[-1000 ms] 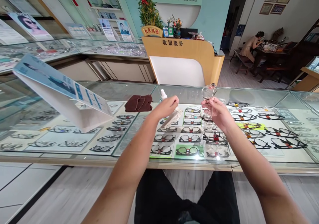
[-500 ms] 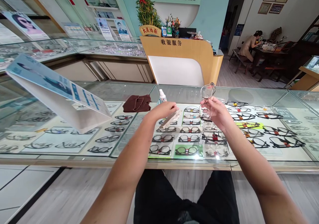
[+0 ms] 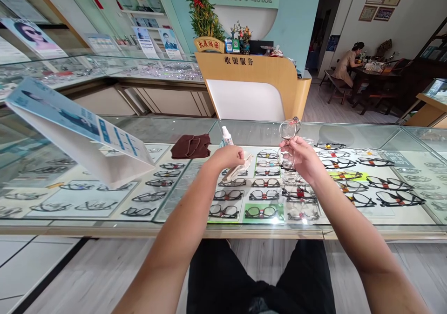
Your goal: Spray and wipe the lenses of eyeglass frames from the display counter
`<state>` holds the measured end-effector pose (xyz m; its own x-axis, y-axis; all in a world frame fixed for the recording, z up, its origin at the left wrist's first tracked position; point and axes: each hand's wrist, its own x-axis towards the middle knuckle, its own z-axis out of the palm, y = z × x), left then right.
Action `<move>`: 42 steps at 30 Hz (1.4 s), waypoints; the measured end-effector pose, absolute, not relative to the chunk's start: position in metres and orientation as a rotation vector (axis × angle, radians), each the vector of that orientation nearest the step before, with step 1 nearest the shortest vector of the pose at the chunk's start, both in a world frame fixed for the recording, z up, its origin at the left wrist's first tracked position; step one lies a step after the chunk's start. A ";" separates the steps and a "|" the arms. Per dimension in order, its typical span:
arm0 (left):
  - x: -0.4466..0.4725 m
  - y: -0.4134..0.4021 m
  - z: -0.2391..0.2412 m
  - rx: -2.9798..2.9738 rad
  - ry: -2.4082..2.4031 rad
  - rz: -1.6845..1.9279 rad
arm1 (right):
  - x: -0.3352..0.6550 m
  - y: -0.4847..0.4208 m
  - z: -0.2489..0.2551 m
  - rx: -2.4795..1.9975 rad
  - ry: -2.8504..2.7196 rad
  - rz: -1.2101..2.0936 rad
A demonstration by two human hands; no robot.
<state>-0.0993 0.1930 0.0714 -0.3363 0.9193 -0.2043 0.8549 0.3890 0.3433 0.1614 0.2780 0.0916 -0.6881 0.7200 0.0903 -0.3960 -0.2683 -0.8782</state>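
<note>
My right hand [image 3: 303, 155] grips a pair of clear-lensed eyeglasses [image 3: 289, 129] above the glass counter, the frame turned so one lens stands over the other. To its left, my left hand [image 3: 230, 158] is closed on a pale cloth [image 3: 239, 170] that hangs down from the fingers. The cloth and the eyeglasses are apart. Just behind my left hand stands a white spray bottle [image 3: 226, 136], its lower part hidden by the hand. A brown pouch [image 3: 190, 146] lies on the counter left of the bottle.
Rows of eyeglasses [image 3: 264, 194] lie under the glass of the display counter [image 3: 195, 228]. A folded advertising card [image 3: 115, 165] stands at the left. Beyond are a wooden cashier desk [image 3: 251, 90] and, far right, a person [image 3: 345, 67] seated at a dark table.
My left hand has turned slightly and lowered a little with the cloth. The eyeglasses stay in my right hand, nearly unmoved. The whole view has shifted slightly.
</note>
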 end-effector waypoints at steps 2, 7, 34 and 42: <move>-0.097 0.195 0.068 1.530 2.311 0.253 | 0.161 0.278 0.092 -0.424 -1.255 2.012; -0.090 0.200 0.062 1.484 2.351 0.323 | 0.161 0.278 0.091 -0.417 -1.246 2.022; -0.017 0.174 0.081 1.535 1.478 1.689 | 0.156 0.260 0.092 -0.445 -1.063 1.939; -0.002 0.165 0.079 2.115 1.479 1.616 | 0.155 0.258 0.091 -0.423 -1.050 1.935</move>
<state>-0.0021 0.1652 0.0790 -0.0328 0.7242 0.6888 0.6218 -0.5248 0.5813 0.1551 0.2575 0.0914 -0.5642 0.8193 0.1024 -0.5326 -0.2663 -0.8034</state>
